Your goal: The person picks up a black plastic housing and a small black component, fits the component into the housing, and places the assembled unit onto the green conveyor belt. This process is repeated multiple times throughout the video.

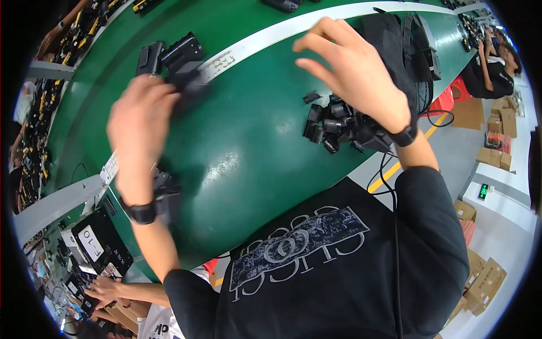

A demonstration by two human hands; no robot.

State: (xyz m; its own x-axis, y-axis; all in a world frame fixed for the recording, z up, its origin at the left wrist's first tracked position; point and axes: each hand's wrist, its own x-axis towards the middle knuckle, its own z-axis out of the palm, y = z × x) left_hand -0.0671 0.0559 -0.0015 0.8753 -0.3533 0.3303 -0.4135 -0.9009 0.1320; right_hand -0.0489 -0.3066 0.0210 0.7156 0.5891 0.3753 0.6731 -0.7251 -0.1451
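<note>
My left hand point(141, 116), smeared by motion, is at the left of the green table point(248, 152). Its fingers close on a blurred black plastic part point(193, 89), whose exact kind I cannot make out. Just beyond it, two black plastic housings point(149, 58) point(182, 51) rest near the white strip point(265, 37). My right hand point(350, 62) is raised over the right side, its fingers loosely bent and apart, with nothing in them. Below that hand lies a heap of small black plastic pieces point(333, 124).
A black mesh bag point(387, 42) lies beyond my right wrist. More black parts point(166, 195) sit by my left wrist. At the lower left a co-worker's hand point(104, 291) is near a black box point(101, 240). Black cables point(389, 175) hang on the right, past the table edge.
</note>
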